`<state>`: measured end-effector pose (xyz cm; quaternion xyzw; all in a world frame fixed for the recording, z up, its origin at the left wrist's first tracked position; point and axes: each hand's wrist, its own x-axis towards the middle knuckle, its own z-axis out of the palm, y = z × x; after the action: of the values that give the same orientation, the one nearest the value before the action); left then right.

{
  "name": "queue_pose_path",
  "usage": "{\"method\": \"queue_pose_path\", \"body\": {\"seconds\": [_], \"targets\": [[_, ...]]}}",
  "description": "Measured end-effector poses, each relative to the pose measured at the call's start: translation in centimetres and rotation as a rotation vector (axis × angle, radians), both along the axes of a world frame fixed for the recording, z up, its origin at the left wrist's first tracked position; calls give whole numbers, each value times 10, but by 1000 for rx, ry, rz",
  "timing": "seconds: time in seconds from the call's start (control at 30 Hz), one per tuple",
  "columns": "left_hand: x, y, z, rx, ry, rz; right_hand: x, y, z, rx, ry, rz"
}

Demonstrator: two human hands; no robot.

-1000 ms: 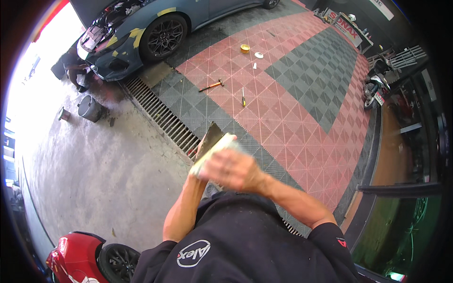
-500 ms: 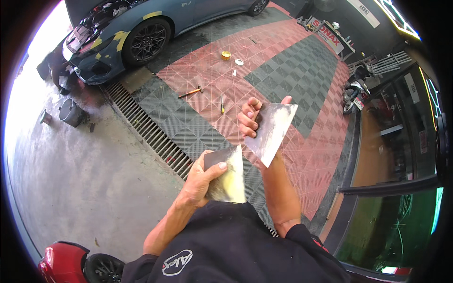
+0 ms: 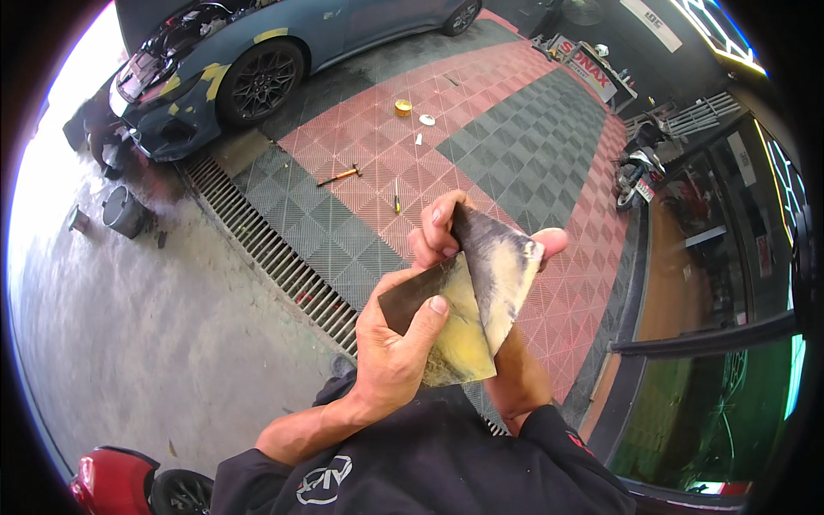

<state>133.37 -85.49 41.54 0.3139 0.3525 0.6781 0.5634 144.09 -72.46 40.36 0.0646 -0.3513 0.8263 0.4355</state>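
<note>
My left hand grips a flat filler spreader, thumb on its face. Yellow paste is smeared over the pale part of that plate, and its inner end is dark. Just beyond it, my right hand holds a second flat filler spreader, fingers curled at the far left edge and thumb showing past the right one. Dark and yellowish smears cover this second plate, which is tilted. The two plates meet and overlap in front of my body, the left one's edge lying against the right one's face.
Farther off on the tiled floor lie a hammer, a screwdriver, a yellow tin and a white lid. A blue car with yellow patches stands beyond. Left are a drain grate and a bucket; right, a motorcycle.
The two spreaders were apart and now touch. My left hand moved right with its plate; my right hand came down nearer, turning its plate so its dark, smeared face shows.
</note>
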Motion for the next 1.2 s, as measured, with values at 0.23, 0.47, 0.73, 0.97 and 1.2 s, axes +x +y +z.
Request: {"method": "queue_pose_path", "body": {"seconds": [0.23, 0.47, 0.73, 0.97, 1.2], "targets": [[5, 5, 8, -1, -111, 12, 3, -10, 9, 61, -105, -117], [3, 8, 0, -4, -13, -7, 12, 3, 12, 57, -37, -62], [4, 15, 16, 118, -85, 73, -7, -9, 8, -55, 48, 10], [-3, 31, 31, 84, -409, -72, -2, -31, -20, -349, 130, 81], [-5, 33, 51, 31, -563, -139, 8, -27, -36, -288, -1, 29]]}}
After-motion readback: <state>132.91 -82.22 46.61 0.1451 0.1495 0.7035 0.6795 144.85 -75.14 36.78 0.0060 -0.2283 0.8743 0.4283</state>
